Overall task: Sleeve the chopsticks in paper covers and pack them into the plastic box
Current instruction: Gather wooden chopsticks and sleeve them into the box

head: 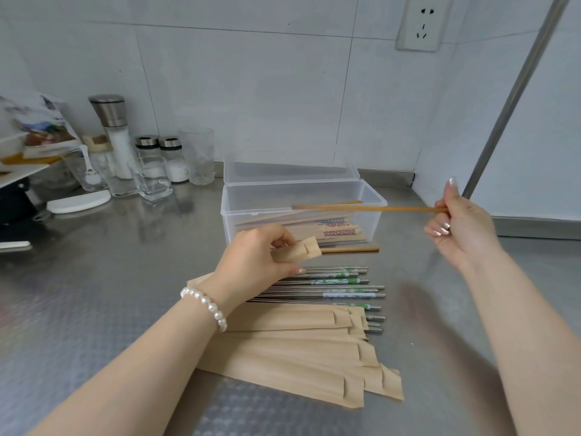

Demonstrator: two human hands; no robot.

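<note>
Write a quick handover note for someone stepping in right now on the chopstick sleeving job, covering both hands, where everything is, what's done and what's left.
Left hand grips one paper cover, open end toward the right.
Right hand pinches a wooden chopstick by its end, held over the plastic box, not yet in the cover.
Done: several sleeved pairs lie in the open box.
Left: one wooden chopstick lies on the counter in front of the box; metal chopsticks wait unsleeved beside the stack of empty covers. Sleeve them all and pack them.
</note>
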